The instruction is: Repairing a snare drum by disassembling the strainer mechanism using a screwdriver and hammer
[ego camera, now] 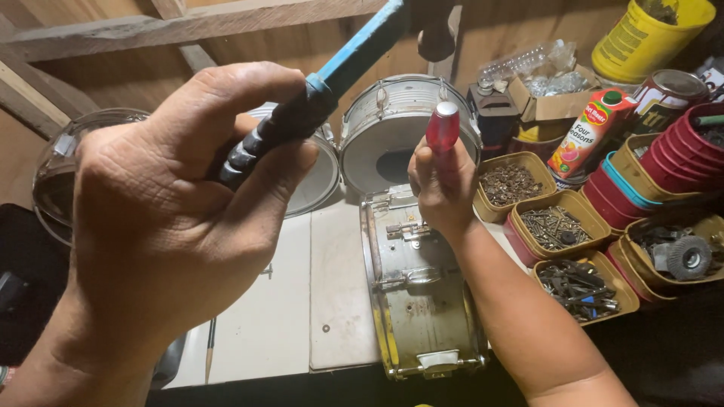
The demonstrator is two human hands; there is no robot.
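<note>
My left hand point(162, 218) is raised close to the camera, gripping the black ribbed grip of a hammer with a blue handle point(354, 53); its dark head point(436, 34) is at the top. My right hand point(440, 188) holds a tool with a red translucent handle point(443, 130) upright, its tip hidden, over the side of a worn drum shell point(418, 294) lying on a white table point(290, 316). Metal lugs and a latch run along the shell.
Two more drums point(392, 128) stand behind. At the right, yellow and red tubs point(558, 226) hold screws, nuts and keys. A juice carton point(592, 132), cans, a yellow bucket point(648, 34), a grinding wheel point(688, 258) and a glass dome point(56, 173) lie about.
</note>
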